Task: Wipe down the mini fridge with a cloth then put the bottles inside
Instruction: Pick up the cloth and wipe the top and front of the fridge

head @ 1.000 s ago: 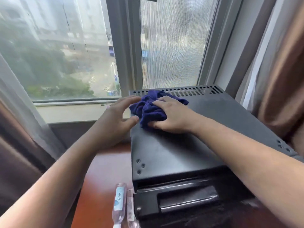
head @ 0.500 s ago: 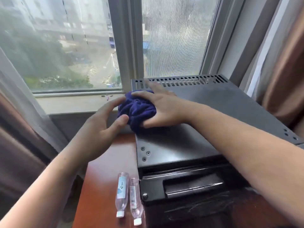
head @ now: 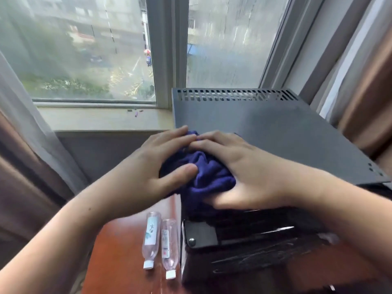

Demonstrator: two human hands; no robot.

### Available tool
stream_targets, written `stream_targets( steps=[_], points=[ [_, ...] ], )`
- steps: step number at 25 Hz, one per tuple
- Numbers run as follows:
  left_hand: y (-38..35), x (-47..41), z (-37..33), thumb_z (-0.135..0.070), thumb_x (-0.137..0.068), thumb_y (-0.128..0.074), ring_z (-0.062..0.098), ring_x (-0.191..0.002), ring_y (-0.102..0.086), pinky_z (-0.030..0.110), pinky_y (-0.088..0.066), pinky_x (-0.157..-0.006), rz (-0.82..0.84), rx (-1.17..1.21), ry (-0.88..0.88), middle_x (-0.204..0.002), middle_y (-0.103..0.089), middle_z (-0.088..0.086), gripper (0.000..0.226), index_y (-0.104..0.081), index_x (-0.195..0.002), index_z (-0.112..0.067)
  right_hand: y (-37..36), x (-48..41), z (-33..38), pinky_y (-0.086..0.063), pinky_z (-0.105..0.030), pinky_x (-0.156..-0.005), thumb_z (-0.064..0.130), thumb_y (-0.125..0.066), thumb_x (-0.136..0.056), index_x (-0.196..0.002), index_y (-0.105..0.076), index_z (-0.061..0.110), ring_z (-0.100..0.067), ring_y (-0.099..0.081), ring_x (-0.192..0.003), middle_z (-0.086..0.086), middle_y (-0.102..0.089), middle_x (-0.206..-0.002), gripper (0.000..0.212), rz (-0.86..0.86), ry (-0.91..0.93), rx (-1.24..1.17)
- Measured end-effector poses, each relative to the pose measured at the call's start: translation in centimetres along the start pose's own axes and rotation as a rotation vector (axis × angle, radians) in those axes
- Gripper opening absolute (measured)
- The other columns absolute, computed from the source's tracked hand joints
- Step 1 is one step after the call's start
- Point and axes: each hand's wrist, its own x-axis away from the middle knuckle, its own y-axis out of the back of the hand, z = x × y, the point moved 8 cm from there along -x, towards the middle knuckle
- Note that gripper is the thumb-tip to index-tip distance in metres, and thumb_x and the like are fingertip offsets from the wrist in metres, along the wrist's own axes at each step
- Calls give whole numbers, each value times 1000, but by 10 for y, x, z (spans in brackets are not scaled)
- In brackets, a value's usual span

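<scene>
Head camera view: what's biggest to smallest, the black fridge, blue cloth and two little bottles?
1. Black metal mini fridge.
2. Bunched dark blue cloth, partly covered.
3. Tie: pale-labelled clear plastic bottle and clear plastic bottle beside the fridge look alike.

Two small clear bottles [head: 151, 236] [head: 169, 247] lie at lower centre; one blue cloth [head: 209, 175] mid-frame; one black mini fridge [head: 275, 128] at right; two hands, a left hand [head: 146, 172] and a right hand [head: 248, 170]; two window panes [head: 74, 49] [head: 229, 39] along the top.
</scene>
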Motion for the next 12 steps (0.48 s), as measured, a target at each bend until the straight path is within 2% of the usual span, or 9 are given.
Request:
stream_targets(
  steps=[3,6,7,9,11,12],
  points=[
    [-4,-7,-3,-72,-84,-38,-11,-148,-18,14,-14,-119,47,-45,23,-159,-27,-24,77,-35,-154,-40,3,-5,-9,-27,-25,-123,50,-80,-77,-153,-41,30,-5,-40,-144,13,-42,-154,88,14,5,-40],
    [1,-60,31,-54,-88,-34,6,-147,-32,21,-21,-120,11,-54,130,-161,-37,-5,75,-36,-156,-25,17,-61,-36,-27,-16,-116,45,-83,-80,-153,-42,28,-8,-45,-140,5,-49,-151,85,-1,-51,-25],
    [5,-83,46,-43,-94,-36,13,-142,-39,22,-26,-115,-2,-40,171,-158,-42,0,65,-38,-155,-20,21,-81,-48,-29,-17,-111,45,-83,-80,-151,-44,28,-11,-48,-136,3,-52,-147,82,-12,-79,-26],
    [12,-123,73,-21,-101,-36,24,-124,-55,24,-38,-97,-29,-7,243,-142,-56,9,49,-47,-148,-14,27,-119,-72,-39,-24,-105,46,-82,-77,-143,-52,28,-16,-57,-123,1,-61,-133,74,-59,-136,-63],
    [21,-144,84,-16,-101,-37,32,-103,-61,27,-41,-80,-59,-10,279,-124,-65,13,42,-55,-139,-15,32,-141,-88,-47,-31,-100,51,-78,-70,-132,-58,27,-18,-60,-109,1,-64,-120,70,-93,-209,-88],
    [26,-146,79,-14,-102,-40,33,-101,-63,26,-41,-77,-84,-13,266,-116,-67,10,39,-57,-137,-17,34,-144,-91,-48,-34,-102,55,-76,-66,-130,-58,28,-20,-60,-109,-1,-63,-120,72,-95,-219,-70]
  ],
)
